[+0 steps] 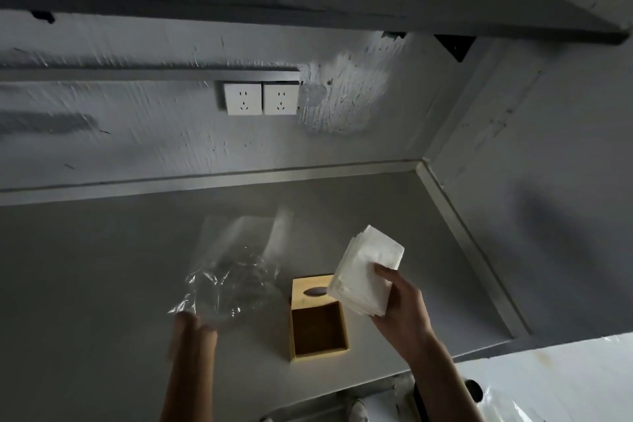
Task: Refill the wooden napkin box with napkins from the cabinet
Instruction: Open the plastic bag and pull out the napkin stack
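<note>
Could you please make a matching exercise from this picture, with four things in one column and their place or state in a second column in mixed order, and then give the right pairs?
Things:
1. stack of napkins
2. clear plastic wrapper
3. wooden napkin box
4. wall sockets

Places or states:
A. on the wall behind the counter
B. open and empty, on the counter
C. held up in the right hand
D. crumpled, at the fingers of the left hand

Right pairs: 1-C, 2-D, 3-B, 4-A
</note>
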`<act>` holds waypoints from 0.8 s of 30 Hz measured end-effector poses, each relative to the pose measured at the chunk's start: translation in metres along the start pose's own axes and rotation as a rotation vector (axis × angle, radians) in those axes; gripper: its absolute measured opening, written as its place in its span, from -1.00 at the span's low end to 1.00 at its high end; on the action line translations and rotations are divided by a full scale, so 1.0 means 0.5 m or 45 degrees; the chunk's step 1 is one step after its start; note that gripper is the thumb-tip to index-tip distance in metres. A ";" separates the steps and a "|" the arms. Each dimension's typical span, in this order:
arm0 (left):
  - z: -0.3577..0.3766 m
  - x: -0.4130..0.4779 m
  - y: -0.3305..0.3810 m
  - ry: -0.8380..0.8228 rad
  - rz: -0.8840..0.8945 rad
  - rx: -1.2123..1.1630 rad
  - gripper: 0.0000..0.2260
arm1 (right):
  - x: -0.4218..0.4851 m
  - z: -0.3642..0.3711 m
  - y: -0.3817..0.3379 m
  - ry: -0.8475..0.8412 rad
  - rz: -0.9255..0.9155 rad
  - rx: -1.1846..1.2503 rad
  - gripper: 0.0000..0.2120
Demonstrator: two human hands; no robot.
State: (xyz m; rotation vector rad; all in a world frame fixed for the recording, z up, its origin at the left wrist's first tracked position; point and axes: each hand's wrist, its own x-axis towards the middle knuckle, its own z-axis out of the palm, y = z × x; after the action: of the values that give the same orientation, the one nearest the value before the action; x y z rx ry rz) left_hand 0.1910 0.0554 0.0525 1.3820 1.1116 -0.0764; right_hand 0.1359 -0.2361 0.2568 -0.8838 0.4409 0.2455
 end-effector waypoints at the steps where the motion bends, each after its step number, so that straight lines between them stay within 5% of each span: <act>1: 0.010 -0.057 0.029 0.171 0.086 -0.091 -0.43 | -0.001 -0.008 -0.006 -0.019 -0.019 -0.103 -0.54; 2: 0.011 -0.123 0.075 0.209 0.154 -0.144 -0.56 | -0.001 -0.014 -0.014 -0.056 -0.048 -0.214 -0.50; 3: 0.034 -0.188 0.113 0.000 0.216 -0.263 -0.63 | -0.003 -0.015 -0.024 -0.088 -0.069 -0.332 -0.44; 6: 0.109 -0.389 0.168 -1.000 0.203 -0.347 -0.55 | -0.012 -0.009 -0.061 -0.138 -0.135 -0.708 -0.26; 8: 0.152 -0.474 0.165 -1.346 0.116 -0.355 -0.37 | -0.027 0.008 -0.082 -0.187 -0.259 -0.896 -0.17; 10: 0.188 -0.516 0.171 -1.428 0.000 -0.465 -0.27 | -0.041 0.012 -0.109 -0.202 -0.399 -1.243 -0.05; 13: 0.226 -0.542 0.164 -1.517 -0.208 -0.683 -0.20 | -0.064 -0.008 -0.182 -0.246 -0.600 -1.806 -0.13; 17: 0.288 -0.593 0.143 -1.671 -0.231 -0.833 -0.24 | -0.103 -0.055 -0.297 -0.391 -0.999 -1.979 -0.33; 20: 0.327 -0.634 0.137 -1.724 -0.176 -0.893 -0.32 | -0.094 -0.099 -0.336 -0.678 -1.341 -2.429 -0.36; 24: 0.363 -0.657 0.113 -1.794 -0.272 -0.946 -0.32 | -0.084 -0.145 -0.357 -0.719 -1.282 -2.476 -0.36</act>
State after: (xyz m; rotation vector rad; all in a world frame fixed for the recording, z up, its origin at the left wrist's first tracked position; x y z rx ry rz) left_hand 0.1574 -0.2526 0.2719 0.2882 0.0155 -0.6180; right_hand 0.1478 -0.4043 0.3592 -2.6552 -1.0685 -0.1216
